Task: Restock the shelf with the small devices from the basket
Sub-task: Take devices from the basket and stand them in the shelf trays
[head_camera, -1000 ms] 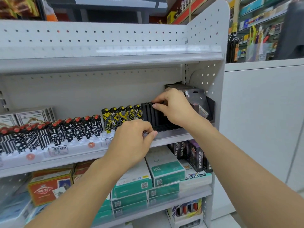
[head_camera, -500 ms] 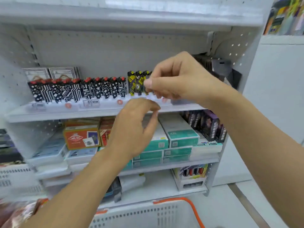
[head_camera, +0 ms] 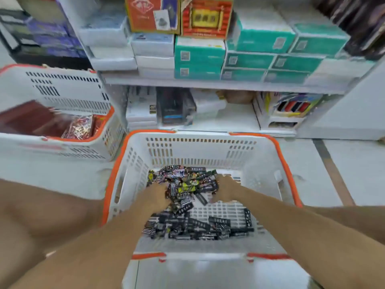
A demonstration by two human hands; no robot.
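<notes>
Head view, basket (head_camera: 268, 163): white slotted plastic with an orange rim, set on the floor directly in front of the shelf (head_camera: 208, 85).
Head view, small devices (head_camera: 187, 205): a loose heap of slim rectangular pieces is seen on the basket's grid bottom; most are black with white patterning, a few show yellow or reddish marks. Finer detail is lost to blur.
Head view, left hand (head_camera: 155, 195): reached down into the heap at its left side, fingers buried among the devices; whether anything is gripped cannot be told.
Head view, right hand (head_camera: 226, 188): lowered onto the right edge of the heap, fingers pointed down into it; its hold cannot be told either.
Head view, shelf stock: teal boxes (head_camera: 260, 46) are stacked on the board above the basket, with white boxes and an orange carton (head_camera: 152, 13) to their left.
Head view, second basket (head_camera: 62, 113): the same make, placed left of the first, with red packets inside.
</notes>
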